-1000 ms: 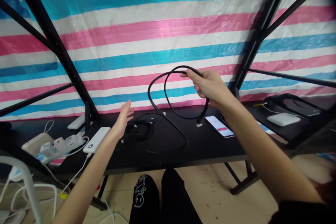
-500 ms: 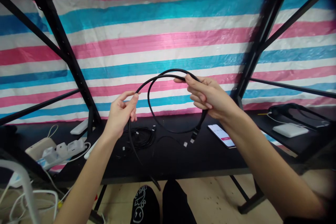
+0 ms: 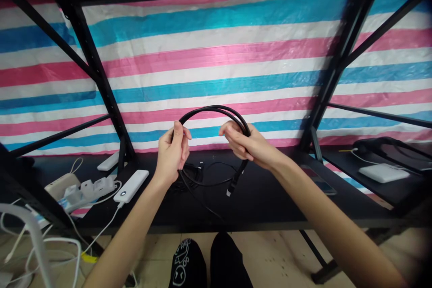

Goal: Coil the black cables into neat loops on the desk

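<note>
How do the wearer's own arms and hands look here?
The left hand and right hand are bare and ungloved, with no ring visible. Both forearms are uncovered as far as they show, with no watch or markings seen; no sleeve can be clearly made out.

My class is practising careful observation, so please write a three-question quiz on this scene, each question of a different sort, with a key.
1. True or false: the left hand and the right hand both hold the looped black cable.

2. Multiple choice: what colour is the cord leading from the power bank?
A. Black
B. White
C. Pink

3. Fill the gap: the plug hanging below the right hand points ____ (up or down).

Key:
1. True; each hand grips one side of the loop.
2. B
3. down
</note>
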Tool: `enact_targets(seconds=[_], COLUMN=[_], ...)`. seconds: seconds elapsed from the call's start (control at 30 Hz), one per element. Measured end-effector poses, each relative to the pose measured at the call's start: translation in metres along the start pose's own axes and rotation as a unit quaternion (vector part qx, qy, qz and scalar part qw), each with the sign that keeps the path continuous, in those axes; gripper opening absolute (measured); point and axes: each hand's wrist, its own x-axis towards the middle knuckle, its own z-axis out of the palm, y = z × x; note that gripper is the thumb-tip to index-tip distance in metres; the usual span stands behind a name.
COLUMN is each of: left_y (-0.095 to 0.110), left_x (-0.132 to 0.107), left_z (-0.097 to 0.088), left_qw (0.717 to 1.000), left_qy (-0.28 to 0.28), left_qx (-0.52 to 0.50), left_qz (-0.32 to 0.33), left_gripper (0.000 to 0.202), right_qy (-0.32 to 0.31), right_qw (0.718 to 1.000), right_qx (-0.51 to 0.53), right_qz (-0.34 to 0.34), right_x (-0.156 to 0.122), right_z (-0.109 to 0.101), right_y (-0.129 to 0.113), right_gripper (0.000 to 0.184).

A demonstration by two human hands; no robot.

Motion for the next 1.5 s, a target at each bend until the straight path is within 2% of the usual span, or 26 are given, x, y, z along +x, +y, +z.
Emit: enact_targets(seconds=[0.07, 0.2, 0.23, 0.33, 0.37, 0.4, 0.47, 0.53, 0.6, 0.77, 0.83, 0.93, 1.03, 1.17, 1.23, 1.3, 1.4, 1.5], left_y=[0.007, 0.022, 0.026, 0.033, 0.034, 0.034, 0.03, 0.02, 0.006, -0.025, -0.028, -0.025, -0.024, -0.028, -0.03, -0.031, -0.034, -0.05], left_x=[0.002, 0.004, 0.005, 0.008, 0.009, 0.01, 0.012, 0.011, 0.007, -0.005, -0.008, -0.006, -0.004, -0.005, -0.005, -0.006, -0.007, -0.007], left_z=[-0.002, 0.007, 0.012, 0.022, 0.023, 0.022, 0.016, 0.008, 0.002, 0.007, 0.012, 0.014, 0.011, 0.012, 0.014, 0.014, 0.01, 0.002], left_qw=[0.999, 0.977, 0.972, 0.965, 0.966, 0.968, 0.973, 0.979, 0.985, 0.995, 0.999, 0.999, 0.998, 0.996, 0.994, 0.982, 0.953, 0.953], left_qy=[-0.021, -0.104, -0.123, -0.152, -0.151, -0.145, -0.12, -0.09, -0.073, -0.073, -0.036, 0.032, 0.058, 0.057, 0.054, 0.073, 0.111, 0.125], left_qx=[0.05, 0.185, 0.203, 0.212, 0.209, 0.206, 0.197, 0.183, 0.159, 0.066, 0.036, 0.017, 0.025, 0.054, 0.084, 0.146, 0.229, 0.226], left_qz=[-0.001, 0.005, 0.009, 0.021, 0.021, 0.018, 0.006, -0.003, -0.008, -0.001, -0.006, -0.018, -0.002, 0.03, 0.046, 0.091, 0.166, 0.156], left_gripper=[0.042, 0.037, 0.035, 0.027, 0.023, 0.02, 0.018, 0.019, 0.023, 0.038, 0.038, 0.036, 0.035, 0.031, 0.03, 0.03, 0.059, 0.085], right_qy=[0.013, 0.081, 0.068, -0.015, -0.023, -0.013, 0.055, 0.131, 0.177, 0.213, 0.208, 0.156, 0.129, 0.182, 0.215, 0.234, 0.221, 0.183], right_qw=[0.996, 0.976, 0.972, 0.966, 0.967, 0.97, 0.982, 0.988, 0.984, 0.956, 0.948, 0.956, 0.967, 0.96, 0.952, 0.946, 0.949, 0.962], right_qx=[-0.083, -0.191, -0.213, -0.256, -0.254, -0.241, -0.182, -0.086, 0.023, 0.194, 0.233, 0.248, 0.215, 0.203, 0.215, 0.224, 0.222, 0.198], right_qz=[-0.015, -0.068, -0.068, -0.028, -0.013, -0.002, 0.004, -0.005, -0.017, -0.054, -0.06, -0.02, 0.045, 0.068, 0.035, 0.004, -0.022, -0.038], right_x=[0.0, 0.002, 0.002, 0.003, 0.003, 0.002, 0.0, -0.002, -0.002, 0.0, 0.001, 0.002, 0.001, -0.003, -0.004, -0.005, -0.006, -0.006], right_z=[-0.006, -0.008, -0.006, 0.0, 0.0, -0.001, -0.007, -0.015, -0.021, -0.011, -0.003, 0.0, -0.005, -0.009, -0.01, -0.013, -0.022, -0.027], right_y=[-0.004, -0.023, -0.027, -0.034, -0.034, -0.034, -0.031, -0.028, -0.026, -0.018, -0.01, 0.003, 0.009, 0.009, 0.007, 0.003, -0.003, -0.008], right_gripper=[0.035, 0.064, 0.061, 0.031, 0.029, 0.033, 0.04, 0.043, 0.045, 0.051, 0.053, 0.05, 0.043, 0.049, 0.049, 0.049, 0.049, 0.052])
